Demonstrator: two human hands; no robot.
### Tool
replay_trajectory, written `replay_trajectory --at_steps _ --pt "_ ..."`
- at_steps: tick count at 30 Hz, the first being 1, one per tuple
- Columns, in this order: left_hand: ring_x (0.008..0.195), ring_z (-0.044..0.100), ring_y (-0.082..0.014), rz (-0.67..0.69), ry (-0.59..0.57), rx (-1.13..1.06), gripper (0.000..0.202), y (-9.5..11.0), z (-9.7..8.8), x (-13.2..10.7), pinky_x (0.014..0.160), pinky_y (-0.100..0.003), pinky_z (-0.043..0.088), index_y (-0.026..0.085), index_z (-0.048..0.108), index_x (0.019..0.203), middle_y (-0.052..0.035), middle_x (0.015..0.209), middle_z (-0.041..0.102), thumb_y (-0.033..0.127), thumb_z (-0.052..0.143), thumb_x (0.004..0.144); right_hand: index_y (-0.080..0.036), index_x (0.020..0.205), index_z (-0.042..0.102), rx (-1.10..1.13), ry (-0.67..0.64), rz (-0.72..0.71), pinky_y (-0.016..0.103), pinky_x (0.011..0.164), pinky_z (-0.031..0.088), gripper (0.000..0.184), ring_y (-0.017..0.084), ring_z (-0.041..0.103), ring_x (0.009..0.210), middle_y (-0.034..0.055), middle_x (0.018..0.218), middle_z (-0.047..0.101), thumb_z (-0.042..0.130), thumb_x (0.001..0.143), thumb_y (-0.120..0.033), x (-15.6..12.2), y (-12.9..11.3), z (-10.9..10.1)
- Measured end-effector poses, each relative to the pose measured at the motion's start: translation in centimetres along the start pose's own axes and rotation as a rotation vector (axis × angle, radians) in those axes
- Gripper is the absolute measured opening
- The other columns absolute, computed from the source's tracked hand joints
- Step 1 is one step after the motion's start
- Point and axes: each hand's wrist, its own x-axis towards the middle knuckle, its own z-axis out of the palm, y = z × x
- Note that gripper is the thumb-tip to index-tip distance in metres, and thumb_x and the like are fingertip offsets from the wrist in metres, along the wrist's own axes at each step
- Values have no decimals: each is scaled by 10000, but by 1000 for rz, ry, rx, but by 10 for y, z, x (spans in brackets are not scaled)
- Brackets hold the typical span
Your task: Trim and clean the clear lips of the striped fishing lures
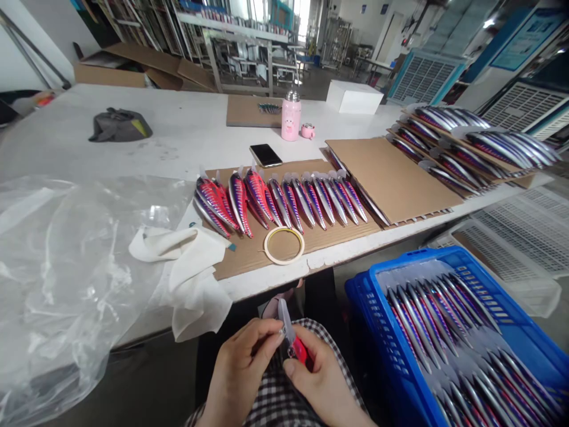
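Note:
Over the checked cloth on the lap, my right hand [317, 373] is closed around a red fishing lure [300, 351] with a clear plastic lip [285, 314] pointing up. My left hand [244, 365] pinches thumb and forefinger together right at the lip; whatever small bit is between the fingertips is too small to make out. On the table ahead, a row of purple, silver and red lures [306, 200] lies on a cardboard sheet [249, 258]. A thin roll of tape [284, 261] rests on the sheet's front edge.
To the right stands a blue crate [377, 332] holding many lures. Stacked cardboard layers with lures [444, 154] sit at the table's right end. A phone [265, 155], a pink bottle [291, 118], a white cloth [195, 279] and plastic sheeting [75, 267] lie around.

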Motion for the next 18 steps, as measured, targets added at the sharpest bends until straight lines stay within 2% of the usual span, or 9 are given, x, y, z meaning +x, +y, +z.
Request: replay_trajectory --at_steps 3,10,15,18 --pt "678 677 -108 28 31 28 84 3 0 0 650 -144 502 274 702 835 63 743 710 240 628 813 -203 1055 673 18 5 4 318 811 450 379 189 566 778 -6 805 620 548 710 -110 -2 1 1" --pt "731 694 -140 -170 -18 -110 104 -4 5 0 694 -185 535 256 686 881 38 792 733 296 618 814 -197 1034 649 78 56 -17 300 834 446 344 200 593 880 15 905 661 538 724 -96 0 4 3" --pt "695 685 -153 -183 -38 -125 123 -4 9 -3 656 -202 543 244 690 874 27 756 725 314 613 807 -150 839 643 19 124 39 280 676 417 138 179 533 709 5 721 576 556 742 -194 3 4 4" --pt "692 690 -162 -184 -64 -119 135 -3 11 -6 651 -209 551 240 694 864 18 758 727 327 606 810 -145 756 614 17 167 59 275 634 385 145 163 476 659 0 676 533 568 776 -281 5 4 4"
